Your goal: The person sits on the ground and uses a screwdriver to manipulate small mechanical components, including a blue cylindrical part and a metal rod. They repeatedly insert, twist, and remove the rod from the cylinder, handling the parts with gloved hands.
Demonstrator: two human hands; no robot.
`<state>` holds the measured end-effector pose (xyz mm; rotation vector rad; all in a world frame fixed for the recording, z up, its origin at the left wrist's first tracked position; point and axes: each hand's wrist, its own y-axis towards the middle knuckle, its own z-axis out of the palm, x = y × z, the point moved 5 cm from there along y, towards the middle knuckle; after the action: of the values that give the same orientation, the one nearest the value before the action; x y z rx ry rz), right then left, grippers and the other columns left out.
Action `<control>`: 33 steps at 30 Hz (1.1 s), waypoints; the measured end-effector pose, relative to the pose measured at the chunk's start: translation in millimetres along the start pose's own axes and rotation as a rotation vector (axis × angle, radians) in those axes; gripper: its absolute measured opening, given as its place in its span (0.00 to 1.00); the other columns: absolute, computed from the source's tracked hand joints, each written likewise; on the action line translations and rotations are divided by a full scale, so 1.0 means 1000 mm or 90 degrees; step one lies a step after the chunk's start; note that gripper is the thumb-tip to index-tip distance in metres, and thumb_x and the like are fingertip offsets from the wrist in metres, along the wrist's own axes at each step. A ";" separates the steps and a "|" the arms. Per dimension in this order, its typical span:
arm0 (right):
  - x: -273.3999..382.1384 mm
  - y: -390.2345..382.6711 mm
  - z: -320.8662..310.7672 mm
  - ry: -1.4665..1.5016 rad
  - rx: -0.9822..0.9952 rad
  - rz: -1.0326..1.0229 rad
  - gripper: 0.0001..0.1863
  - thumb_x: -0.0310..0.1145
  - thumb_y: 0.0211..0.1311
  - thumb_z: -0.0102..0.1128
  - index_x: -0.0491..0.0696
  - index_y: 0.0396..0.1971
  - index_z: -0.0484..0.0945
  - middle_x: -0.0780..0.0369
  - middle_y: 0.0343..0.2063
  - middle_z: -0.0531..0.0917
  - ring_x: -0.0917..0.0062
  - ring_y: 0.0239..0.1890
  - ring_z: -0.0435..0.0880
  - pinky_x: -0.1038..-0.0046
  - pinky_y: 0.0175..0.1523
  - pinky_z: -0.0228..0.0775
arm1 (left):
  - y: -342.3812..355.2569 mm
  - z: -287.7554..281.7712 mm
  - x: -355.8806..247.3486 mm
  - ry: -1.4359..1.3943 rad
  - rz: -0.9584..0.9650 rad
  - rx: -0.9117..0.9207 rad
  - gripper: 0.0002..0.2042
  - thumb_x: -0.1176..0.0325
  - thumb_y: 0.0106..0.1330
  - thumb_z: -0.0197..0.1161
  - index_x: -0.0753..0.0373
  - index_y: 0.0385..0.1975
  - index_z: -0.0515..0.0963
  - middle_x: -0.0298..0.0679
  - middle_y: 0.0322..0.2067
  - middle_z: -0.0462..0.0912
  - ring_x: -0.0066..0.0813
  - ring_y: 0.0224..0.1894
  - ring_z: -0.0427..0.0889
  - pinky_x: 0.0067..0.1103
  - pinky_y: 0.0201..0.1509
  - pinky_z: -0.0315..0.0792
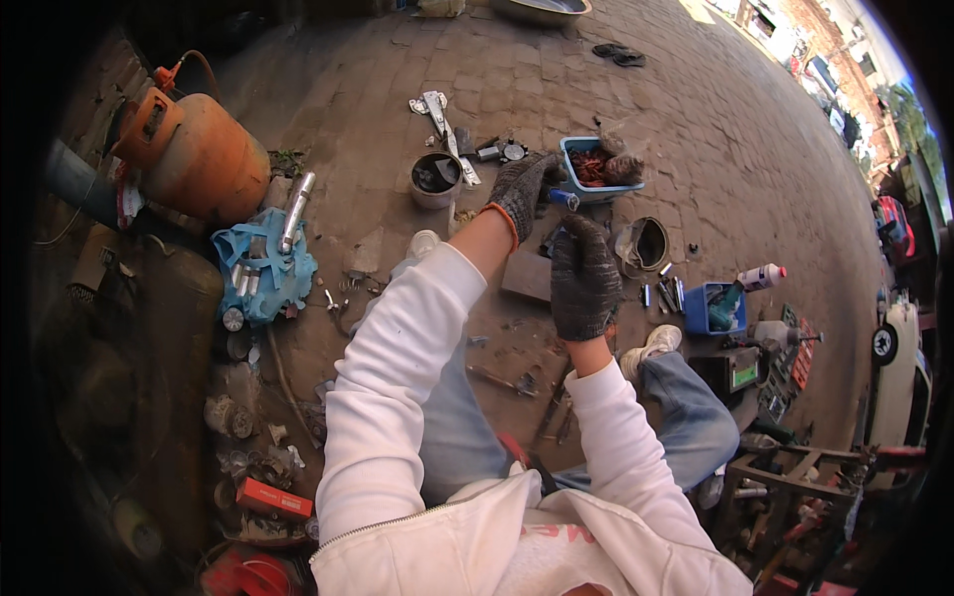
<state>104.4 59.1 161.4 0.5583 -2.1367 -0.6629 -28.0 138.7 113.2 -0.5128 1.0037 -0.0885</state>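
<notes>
Both my hands wear dark, dirty work gloves. My left hand (521, 191), with an orange cuff, is closed around a small blue cylinder (563, 200), whose end pokes out past the fingers. Just below it, my right hand (585, 280) has its fingers curled together near the cylinder; what they pinch, if anything, is hidden. Under the hands lies a flat brown block (527, 275). Beyond them stands a blue basin (603, 192) with reddish copper-coloured wire and a brownish bundle in it. A round pot (435, 181) with dark contents sits left of my left hand.
Metal brackets (437, 124) lie beyond the pot. To the right are an open tin (644, 244), metal tubes (670, 294) and a blue bin (714, 309) with a power tool. An orange gas cylinder (204, 154) and a blue bag (260, 263) stand left. My legs frame the work spot.
</notes>
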 end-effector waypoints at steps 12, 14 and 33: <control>-0.006 0.006 0.023 -0.197 0.477 0.133 0.17 0.40 0.55 0.60 0.50 0.43 0.74 0.58 0.25 0.82 0.64 0.30 0.81 0.66 0.37 0.71 | 0.035 -0.007 -0.015 0.856 0.362 0.081 0.21 0.49 0.64 0.48 0.61 0.33 0.80 0.40 0.28 0.83 0.29 0.30 0.81 0.23 0.39 0.72; -0.009 0.006 0.025 -0.124 0.509 0.121 0.18 0.40 0.54 0.62 0.48 0.43 0.74 0.57 0.29 0.82 0.67 0.31 0.81 0.68 0.38 0.71 | 0.039 -0.011 -0.009 0.834 0.279 0.104 0.22 0.49 0.63 0.48 0.62 0.33 0.81 0.41 0.29 0.83 0.29 0.29 0.82 0.24 0.39 0.73; 0.004 0.005 -0.012 -0.060 0.315 0.015 0.11 0.35 0.56 0.60 0.41 0.31 0.79 0.51 0.22 0.80 0.62 0.23 0.79 0.69 0.29 0.69 | 0.022 -0.027 -0.040 1.086 0.400 0.111 0.11 0.59 0.63 0.50 0.53 0.33 0.80 0.36 0.29 0.82 0.31 0.32 0.80 0.26 0.41 0.72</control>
<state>111.2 57.3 173.3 0.7734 -2.4019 -0.1402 -75.5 160.1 122.4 0.2114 2.7416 -0.0312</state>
